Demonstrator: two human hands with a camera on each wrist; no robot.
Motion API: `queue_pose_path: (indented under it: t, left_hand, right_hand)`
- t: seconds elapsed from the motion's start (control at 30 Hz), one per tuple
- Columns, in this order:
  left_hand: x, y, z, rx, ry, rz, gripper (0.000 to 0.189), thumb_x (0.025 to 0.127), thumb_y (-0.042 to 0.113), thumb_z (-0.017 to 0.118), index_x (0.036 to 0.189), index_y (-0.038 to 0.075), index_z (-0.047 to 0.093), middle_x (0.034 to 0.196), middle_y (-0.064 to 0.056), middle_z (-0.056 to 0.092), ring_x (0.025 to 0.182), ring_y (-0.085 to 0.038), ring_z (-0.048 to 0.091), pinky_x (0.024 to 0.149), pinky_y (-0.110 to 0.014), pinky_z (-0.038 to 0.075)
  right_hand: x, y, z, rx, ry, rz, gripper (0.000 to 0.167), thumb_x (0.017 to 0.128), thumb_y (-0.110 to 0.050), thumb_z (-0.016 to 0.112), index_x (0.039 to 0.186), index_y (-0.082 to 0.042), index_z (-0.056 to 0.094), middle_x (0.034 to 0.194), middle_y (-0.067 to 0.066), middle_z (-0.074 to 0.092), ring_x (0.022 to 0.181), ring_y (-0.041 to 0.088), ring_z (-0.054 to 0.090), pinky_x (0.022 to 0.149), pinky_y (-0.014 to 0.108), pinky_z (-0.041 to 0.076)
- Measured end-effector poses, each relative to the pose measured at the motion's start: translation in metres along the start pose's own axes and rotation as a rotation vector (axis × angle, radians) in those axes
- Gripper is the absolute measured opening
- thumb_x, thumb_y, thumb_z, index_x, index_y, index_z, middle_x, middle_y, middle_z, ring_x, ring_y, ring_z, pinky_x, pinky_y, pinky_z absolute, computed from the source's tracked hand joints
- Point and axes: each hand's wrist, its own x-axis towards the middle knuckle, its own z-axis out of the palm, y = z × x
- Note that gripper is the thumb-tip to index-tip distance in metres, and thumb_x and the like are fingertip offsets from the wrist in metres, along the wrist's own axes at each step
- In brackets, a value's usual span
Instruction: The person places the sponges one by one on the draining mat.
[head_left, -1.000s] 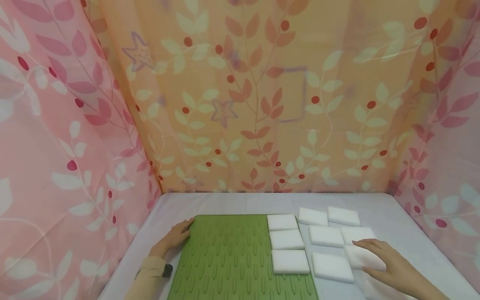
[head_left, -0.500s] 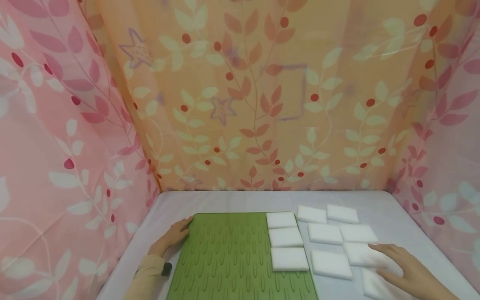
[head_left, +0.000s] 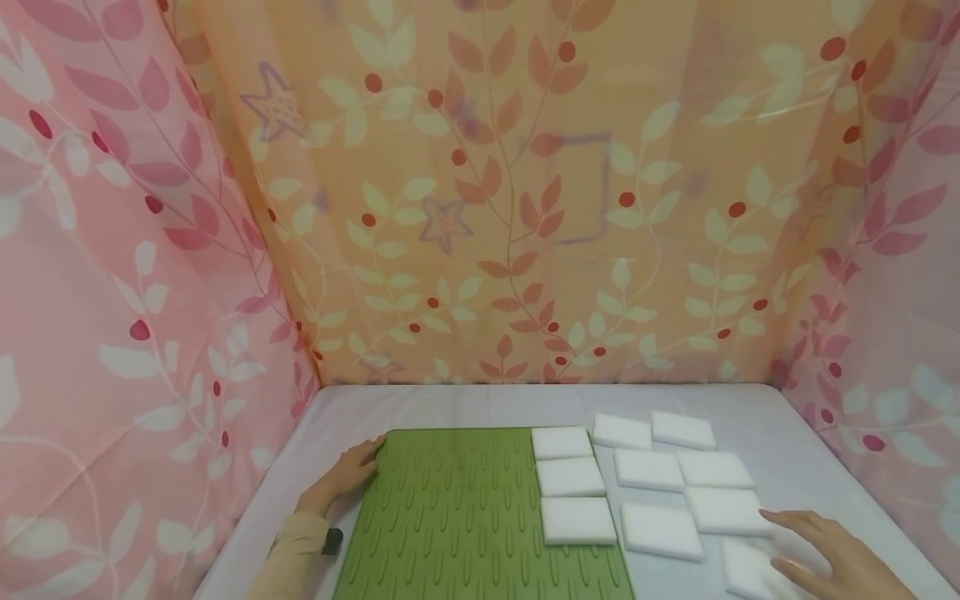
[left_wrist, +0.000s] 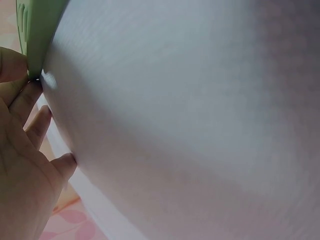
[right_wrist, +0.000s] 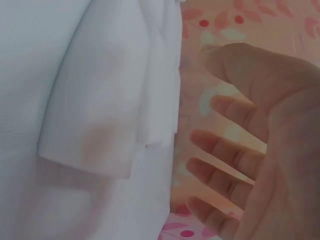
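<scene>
My left hand (head_left: 348, 477) rests at the far left corner of a green ridged mat (head_left: 450, 500). In the left wrist view, the thumb and index finger touch the mat's edge while the other fingertips rest on the white cloth. My right hand (head_left: 832, 550) is at the lower right, its fingers spread and holding nothing. It hovers over a white sponge-like block (head_left: 742, 567), partly hiding it. Another white block (head_left: 727, 510) lies just beyond its fingertips. Three white blocks (head_left: 577, 521) stand in a column along the mat's right side.
Several more white blocks (head_left: 660, 531) lie flat on the cloth-covered table (head_left: 465, 404), right of the mat. A leaf-patterned orange curtain (head_left: 480, 208) closes off the back. Pink curtains (head_left: 90, 333) hang at both sides.
My right hand has drawn back toward the lower right, uncovering white blocks that it partly hid. My left hand, the mat and the blocks have stayed in place.
</scene>
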Motion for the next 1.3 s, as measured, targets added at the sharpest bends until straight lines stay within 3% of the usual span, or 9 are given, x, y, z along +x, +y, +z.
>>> queue_pose_path:
  t: [0.23, 0.4, 0.5, 0.7, 0.83, 1.0, 1.07, 1.2, 1.3]
  left_hand:
    - [-0.001, 0.002, 0.002, -0.018, 0.005, -0.011, 0.053, 0.09, 0.009, 0.045, 0.14, -0.003, 0.035, 0.138, -0.032, 0.037, 0.129, -0.052, 0.028, 0.103, -0.069, 0.014]
    - [-0.001, 0.003, 0.001, -0.031, 0.007, -0.03, 0.053, 0.09, 0.009, 0.046, 0.141, -0.001, 0.035, 0.14, -0.03, 0.037, 0.131, -0.05, 0.027, 0.104, -0.068, 0.011]
    - [-0.001, 0.002, 0.001, -0.022, 0.007, -0.03, 0.053, 0.09, 0.008, 0.046, 0.141, -0.001, 0.035, 0.139, -0.03, 0.038, 0.131, -0.05, 0.027, 0.103, -0.068, 0.012]
    - [0.0, -0.001, 0.001, -0.006, 0.01, -0.007, 0.053, 0.089, 0.008, 0.045, 0.14, -0.003, 0.034, 0.139, -0.031, 0.038, 0.13, -0.051, 0.027, 0.102, -0.07, 0.012]
    - [0.001, -0.002, 0.002, -0.005, 0.012, 0.001, 0.054, 0.089, 0.009, 0.045, 0.14, -0.003, 0.035, 0.138, -0.031, 0.038, 0.13, -0.051, 0.028, 0.102, -0.07, 0.013]
    - [0.002, -0.001, 0.001, -0.011, 0.018, 0.018, 0.053, 0.089, 0.008, 0.045, 0.139, -0.005, 0.035, 0.137, -0.032, 0.038, 0.129, -0.052, 0.029, 0.101, -0.07, 0.014]
    - [0.003, 0.0, 0.0, -0.008, 0.023, 0.021, 0.053, 0.089, 0.008, 0.045, 0.139, -0.005, 0.035, 0.137, -0.032, 0.039, 0.129, -0.052, 0.029, 0.101, -0.071, 0.014]
    - [0.003, -0.002, 0.001, -0.013, 0.022, 0.015, 0.053, 0.089, 0.009, 0.046, 0.139, -0.005, 0.035, 0.137, -0.031, 0.039, 0.129, -0.052, 0.029, 0.101, -0.071, 0.014]
    - [0.002, -0.003, 0.002, -0.019, 0.018, 0.01, 0.054, 0.089, 0.009, 0.046, 0.139, -0.004, 0.035, 0.138, -0.031, 0.039, 0.129, -0.052, 0.029, 0.101, -0.07, 0.014]
  right_hand:
    - [-0.011, 0.003, 0.004, 0.06, -0.129, 0.079, 0.048, 0.073, -0.037, 0.075, 0.115, -0.017, 0.063, 0.103, -0.006, 0.059, 0.089, -0.007, 0.05, 0.061, 0.04, 0.051]
    - [-0.012, 0.007, 0.006, 0.097, -0.4, 0.207, 0.059, 0.082, -0.048, 0.061, 0.123, -0.005, 0.055, 0.116, 0.012, 0.056, 0.099, 0.025, 0.056, 0.071, 0.056, 0.048]
    - [-0.011, 0.009, 0.009, 0.119, -0.479, 0.243, 0.063, 0.085, -0.049, 0.057, 0.126, -0.002, 0.051, 0.119, 0.015, 0.055, 0.102, 0.034, 0.055, 0.072, 0.058, 0.047]
    - [-0.019, 0.016, 0.017, 0.102, -0.419, 0.173, 0.052, 0.085, -0.046, 0.059, 0.122, -0.01, 0.055, 0.11, 0.006, 0.058, 0.094, 0.001, 0.053, 0.072, 0.053, 0.049]
    - [-0.021, 0.013, 0.019, 0.065, -0.373, 0.14, 0.05, 0.081, -0.046, 0.064, 0.119, -0.013, 0.057, 0.106, 0.004, 0.06, 0.091, -0.004, 0.052, 0.068, 0.039, 0.052]
    - [-0.023, 0.016, 0.02, 0.118, -0.437, 0.12, 0.056, 0.081, -0.047, 0.064, 0.126, -0.016, 0.051, 0.111, 0.006, 0.057, 0.091, -0.007, 0.05, 0.065, 0.046, 0.053]
    - [-0.024, 0.02, 0.021, 0.146, -0.414, 0.053, 0.058, 0.079, -0.043, 0.067, 0.128, -0.019, 0.049, 0.113, -0.002, 0.055, 0.092, -0.01, 0.048, 0.065, 0.04, 0.054]
    - [-0.026, 0.028, 0.029, 0.147, -0.217, -0.166, 0.064, 0.07, -0.03, 0.077, 0.127, -0.026, 0.048, 0.11, -0.022, 0.051, 0.095, -0.014, 0.046, 0.061, 0.018, 0.046]
    - [-0.027, 0.035, 0.034, 0.144, -0.166, -0.24, 0.066, 0.069, -0.024, 0.077, 0.127, -0.032, 0.048, 0.109, -0.027, 0.049, 0.096, -0.012, 0.047, 0.061, 0.014, 0.041]
